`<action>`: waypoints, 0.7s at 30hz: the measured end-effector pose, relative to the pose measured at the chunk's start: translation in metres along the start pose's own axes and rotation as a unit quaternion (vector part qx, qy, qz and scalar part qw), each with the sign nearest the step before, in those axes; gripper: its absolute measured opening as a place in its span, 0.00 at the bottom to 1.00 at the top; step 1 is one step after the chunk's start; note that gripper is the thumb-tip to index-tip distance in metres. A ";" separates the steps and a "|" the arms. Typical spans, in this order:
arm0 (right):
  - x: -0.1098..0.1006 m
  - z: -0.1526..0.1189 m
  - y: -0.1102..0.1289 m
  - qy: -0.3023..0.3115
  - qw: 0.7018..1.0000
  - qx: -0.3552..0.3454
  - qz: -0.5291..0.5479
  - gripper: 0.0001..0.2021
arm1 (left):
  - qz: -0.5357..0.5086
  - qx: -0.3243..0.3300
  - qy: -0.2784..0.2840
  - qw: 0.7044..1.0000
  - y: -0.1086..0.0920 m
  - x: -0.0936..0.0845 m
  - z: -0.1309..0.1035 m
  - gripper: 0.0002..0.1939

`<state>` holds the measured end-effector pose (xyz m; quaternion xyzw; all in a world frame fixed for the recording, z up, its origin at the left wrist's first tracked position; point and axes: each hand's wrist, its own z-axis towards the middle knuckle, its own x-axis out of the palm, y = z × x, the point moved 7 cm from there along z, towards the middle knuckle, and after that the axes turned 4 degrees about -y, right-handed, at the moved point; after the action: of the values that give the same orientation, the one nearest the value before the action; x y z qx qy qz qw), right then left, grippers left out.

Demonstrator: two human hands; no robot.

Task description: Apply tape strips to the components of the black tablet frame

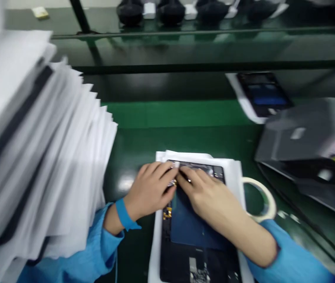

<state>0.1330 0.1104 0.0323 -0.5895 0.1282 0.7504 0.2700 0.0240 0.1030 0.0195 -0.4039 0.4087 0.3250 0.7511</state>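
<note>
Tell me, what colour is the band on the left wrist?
Blue wristband, seen from the head camera.

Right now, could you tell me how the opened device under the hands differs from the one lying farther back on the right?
The opened device lies lengthwise in front of the person, its inner parts exposed, with the left hand and right hand on its top edge. The far device lies at an angle, untouched, showing a dark face with a blue patch. Both are dark, flat and rest on white sheets.
</note>
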 end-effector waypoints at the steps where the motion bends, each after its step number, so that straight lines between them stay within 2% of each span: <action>1: -0.006 -0.010 -0.002 -0.005 1.000 0.006 0.028 0.17 | 0.006 0.007 0.005 1.000 0.000 0.001 0.001 0.17; 4: -0.033 -0.059 -0.023 -0.077 0.995 0.055 0.043 0.13 | 0.015 0.026 0.015 0.999 0.003 0.003 0.003 0.16; 6: -0.054 -0.108 -0.053 -0.148 0.980 0.129 -0.034 0.14 | 0.018 0.033 0.015 0.999 0.004 0.004 0.004 0.16; 8: -0.073 -0.165 -0.088 -0.211 0.939 0.222 -0.159 0.21 | 0.025 0.033 0.015 0.999 0.005 0.004 0.004 0.16; 10: -0.083 -0.213 -0.113 -0.233 0.886 0.245 -0.318 0.22 | 0.031 0.033 0.015 0.999 0.006 0.003 0.006 0.16; 12: -0.084 -0.247 -0.131 -0.239 0.856 0.240 -0.390 0.18 | 0.034 0.035 0.013 0.999 0.006 0.002 0.007 0.15; 14: -0.083 -0.266 -0.144 -0.238 0.848 0.236 -0.411 0.15 | 0.032 0.037 0.010 0.999 0.006 0.001 0.009 0.15; 16: -0.083 -0.272 -0.151 -0.232 0.847 0.240 -0.413 0.12 | 0.030 0.035 0.008 0.999 0.007 0.001 0.010 0.15; 18: -0.085 -0.268 -0.152 -0.230 0.850 0.247 -0.403 0.11 | 0.028 0.033 0.006 0.999 0.007 0.000 0.010 0.15; 21: -0.089 -0.246 -0.146 -0.231 0.862 0.244 -0.380 0.11 | 0.027 0.030 0.002 0.999 0.006 0.000 0.010 0.15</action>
<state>0.4290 0.0820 0.0685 -0.3175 0.0074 0.6489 0.6915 0.0229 0.1143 0.0211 -0.3712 0.4305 0.3316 0.7529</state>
